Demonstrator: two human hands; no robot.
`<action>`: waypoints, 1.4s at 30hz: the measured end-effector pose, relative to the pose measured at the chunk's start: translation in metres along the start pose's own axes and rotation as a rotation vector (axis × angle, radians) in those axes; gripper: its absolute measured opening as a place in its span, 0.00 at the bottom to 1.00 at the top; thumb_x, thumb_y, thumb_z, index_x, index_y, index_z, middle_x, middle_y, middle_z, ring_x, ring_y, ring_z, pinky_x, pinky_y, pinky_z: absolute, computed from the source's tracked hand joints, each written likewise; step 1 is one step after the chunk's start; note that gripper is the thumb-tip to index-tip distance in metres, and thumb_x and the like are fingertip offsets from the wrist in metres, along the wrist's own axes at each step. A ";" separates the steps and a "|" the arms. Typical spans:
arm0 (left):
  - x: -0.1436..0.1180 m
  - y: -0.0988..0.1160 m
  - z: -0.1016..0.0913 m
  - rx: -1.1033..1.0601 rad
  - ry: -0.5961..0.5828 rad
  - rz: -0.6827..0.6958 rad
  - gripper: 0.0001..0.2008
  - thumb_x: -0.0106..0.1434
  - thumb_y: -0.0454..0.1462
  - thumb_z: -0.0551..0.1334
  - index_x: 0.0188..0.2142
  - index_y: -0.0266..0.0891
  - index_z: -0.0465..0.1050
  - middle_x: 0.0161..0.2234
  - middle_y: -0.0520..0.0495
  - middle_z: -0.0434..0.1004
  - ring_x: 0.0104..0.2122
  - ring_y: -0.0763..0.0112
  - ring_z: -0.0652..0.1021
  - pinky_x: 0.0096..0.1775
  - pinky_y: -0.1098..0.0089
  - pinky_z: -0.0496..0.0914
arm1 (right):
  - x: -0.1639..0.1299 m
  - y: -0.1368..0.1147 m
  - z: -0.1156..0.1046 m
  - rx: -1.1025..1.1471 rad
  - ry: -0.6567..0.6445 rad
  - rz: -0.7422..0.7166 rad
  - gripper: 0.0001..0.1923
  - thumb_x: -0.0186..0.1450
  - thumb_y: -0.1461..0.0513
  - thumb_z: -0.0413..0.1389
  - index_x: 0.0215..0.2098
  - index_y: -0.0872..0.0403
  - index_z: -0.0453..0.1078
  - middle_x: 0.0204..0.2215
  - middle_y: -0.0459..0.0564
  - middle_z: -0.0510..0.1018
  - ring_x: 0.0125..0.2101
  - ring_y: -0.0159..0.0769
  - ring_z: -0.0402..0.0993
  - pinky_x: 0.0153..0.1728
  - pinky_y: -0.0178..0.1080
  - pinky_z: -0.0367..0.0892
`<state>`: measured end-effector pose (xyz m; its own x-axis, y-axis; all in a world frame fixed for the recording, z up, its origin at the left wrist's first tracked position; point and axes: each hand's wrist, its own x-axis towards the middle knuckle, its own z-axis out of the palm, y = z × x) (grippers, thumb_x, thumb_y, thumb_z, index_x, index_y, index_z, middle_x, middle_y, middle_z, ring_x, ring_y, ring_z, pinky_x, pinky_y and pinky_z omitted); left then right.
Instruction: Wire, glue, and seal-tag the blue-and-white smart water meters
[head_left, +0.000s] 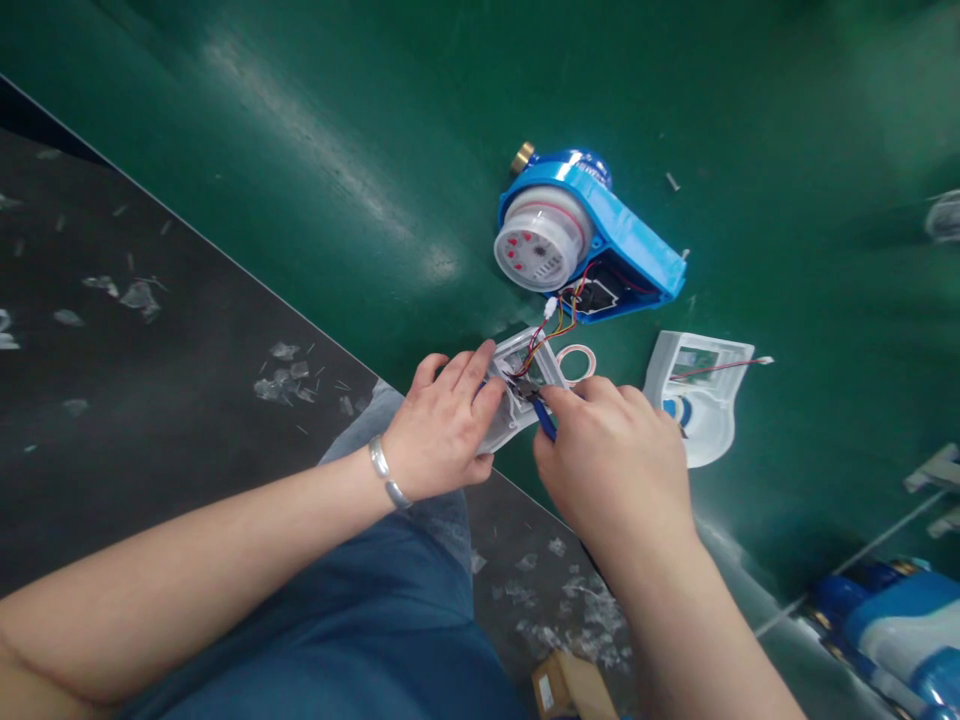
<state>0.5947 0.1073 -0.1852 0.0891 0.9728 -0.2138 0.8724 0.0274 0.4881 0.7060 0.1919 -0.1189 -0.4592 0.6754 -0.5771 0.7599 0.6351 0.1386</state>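
Both forearms reach over the green table (315, 120) edge. Beyond them the blue meter body (592, 230) lies open, wires trailing to a white cover (517, 385) that the left hand (442, 430) pinches steady, while the right hand (611, 460) grips a blue-handled cutter (541, 415) at the wires.

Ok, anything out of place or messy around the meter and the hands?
Yes: clear plastic scraps litter the dark floor beside the green table. The blue water meter lies open, coloured wires trailing to the white cover under both hands.
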 end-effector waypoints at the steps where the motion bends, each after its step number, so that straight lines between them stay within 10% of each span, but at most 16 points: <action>1: -0.001 0.000 0.000 -0.003 0.001 -0.005 0.31 0.44 0.37 0.60 0.49 0.29 0.60 0.57 0.30 0.52 0.52 0.52 0.60 0.50 0.54 0.54 | 0.000 0.000 0.000 0.003 -0.010 0.007 0.11 0.57 0.63 0.49 0.34 0.52 0.71 0.30 0.54 0.72 0.32 0.43 0.67 0.27 0.38 0.54; 19: 0.003 0.000 0.016 0.037 0.042 -0.191 0.43 0.44 0.48 0.63 0.54 0.25 0.51 0.44 0.33 0.64 0.41 0.54 0.66 0.40 0.59 0.61 | 0.018 -0.004 -0.015 0.014 -0.160 0.056 0.13 0.55 0.63 0.48 0.33 0.53 0.74 0.31 0.56 0.74 0.34 0.45 0.70 0.29 0.40 0.63; 31: 0.006 -0.004 0.013 0.037 0.018 -0.121 0.44 0.43 0.47 0.63 0.53 0.20 0.52 0.41 0.32 0.64 0.39 0.54 0.66 0.41 0.59 0.62 | 0.057 0.030 -0.008 0.645 -0.426 0.215 0.15 0.46 0.65 0.56 0.33 0.52 0.75 0.26 0.44 0.76 0.24 0.29 0.69 0.23 0.29 0.61; 42: 0.007 -0.006 0.014 0.010 0.011 -0.104 0.44 0.43 0.46 0.63 0.53 0.18 0.52 0.41 0.32 0.64 0.40 0.53 0.65 0.41 0.58 0.62 | 0.037 0.006 -0.015 0.330 -0.292 0.224 0.15 0.49 0.62 0.53 0.35 0.44 0.74 0.30 0.47 0.77 0.31 0.40 0.72 0.27 0.37 0.63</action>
<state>0.5967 0.1102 -0.2017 -0.0074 0.9673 -0.2536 0.8815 0.1260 0.4551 0.6865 0.2267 -0.1277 -0.1555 0.6184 -0.7703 0.9521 0.3016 0.0499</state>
